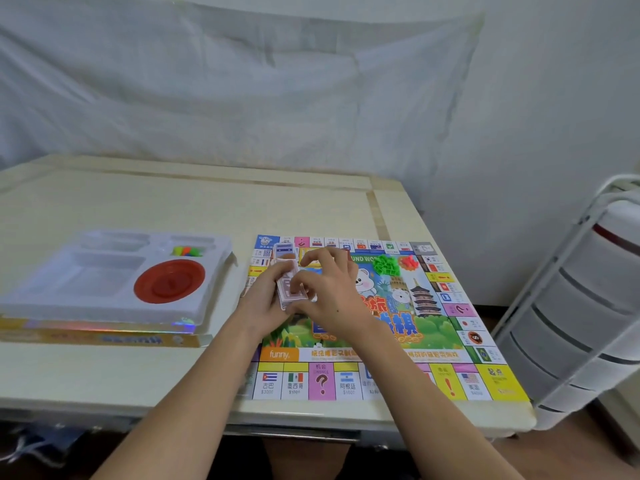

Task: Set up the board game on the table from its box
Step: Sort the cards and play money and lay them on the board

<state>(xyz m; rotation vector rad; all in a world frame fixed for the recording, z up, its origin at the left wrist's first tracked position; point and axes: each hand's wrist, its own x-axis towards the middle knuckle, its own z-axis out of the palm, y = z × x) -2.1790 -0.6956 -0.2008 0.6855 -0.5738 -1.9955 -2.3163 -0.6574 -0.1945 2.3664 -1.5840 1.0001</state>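
Cream laminate table (104,375), near edge at the bottom of the view. Game board (381,375) lies flat on the right part of the table, flag squares along its near edge. Both forearms reach over the board. Left hand (266,299) grips a stack of cards (291,289) from below and the side; right hand (332,292) pinches the same stack from the right, fingers curled on its top. Beyond the hands, a heap of green pieces (387,265) and a heap of red pieces (408,262) rest on the board. Left of the board: box (104,337) with white plastic tray (69,292) on it, holding a red disc (169,280) and small coloured pieces (187,251). White cloth (242,81) hangs behind.
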